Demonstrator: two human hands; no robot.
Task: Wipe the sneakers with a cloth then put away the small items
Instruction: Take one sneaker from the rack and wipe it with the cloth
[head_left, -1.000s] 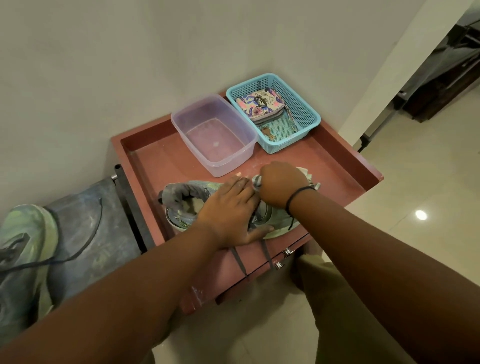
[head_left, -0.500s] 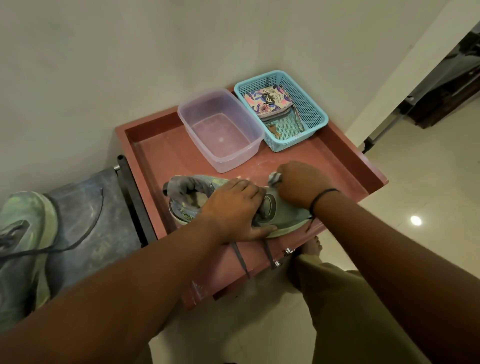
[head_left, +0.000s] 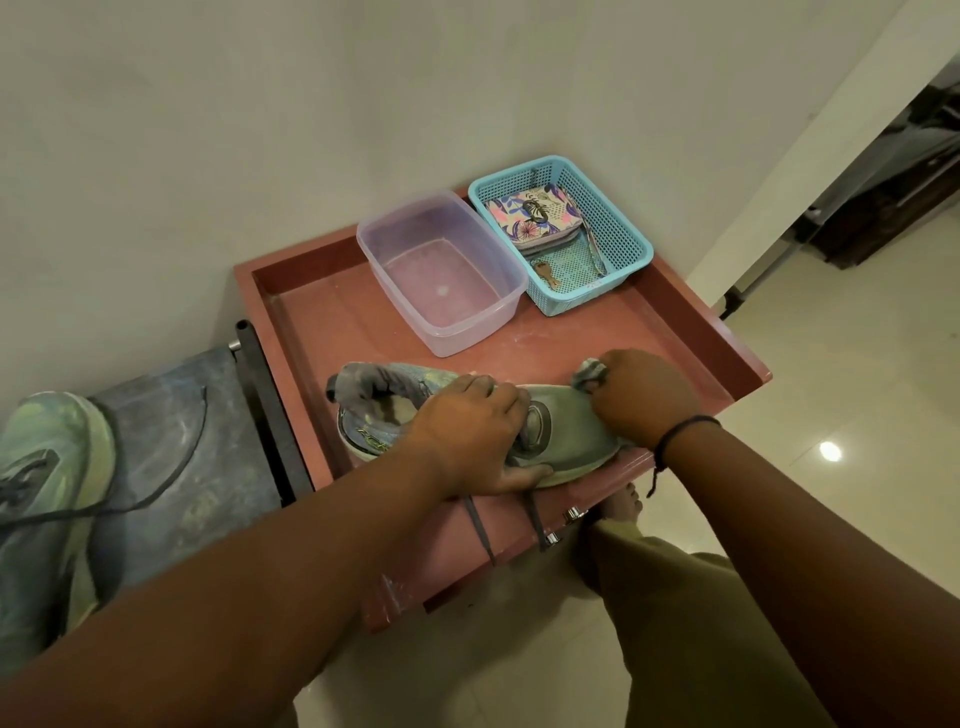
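A person stands at a red tray-topped table (head_left: 311, 306) set against the wall, with a grey-green sneaker (head_left: 566, 431) lying on its side along the near edge, toe to the right and laces dangling over the front. The left hand (head_left: 470, 441) rests over the middle of the shoe, fingers curled across the laces and thumb tucked under the sole, gripping it. The right hand (head_left: 641, 397) is bunched around a grey cloth (head_left: 589, 374) and presses it on the toe. Behind the shoe sit an empty clear plastic tub (head_left: 441, 270) and, just beside it, a blue mesh basket (head_left: 618, 228) holding a flowered pouch (head_left: 535, 215) and a key (head_left: 548, 273). A second sneaker (head_left: 47, 478) lies on a blue mat (head_left: 171, 441) to the left.
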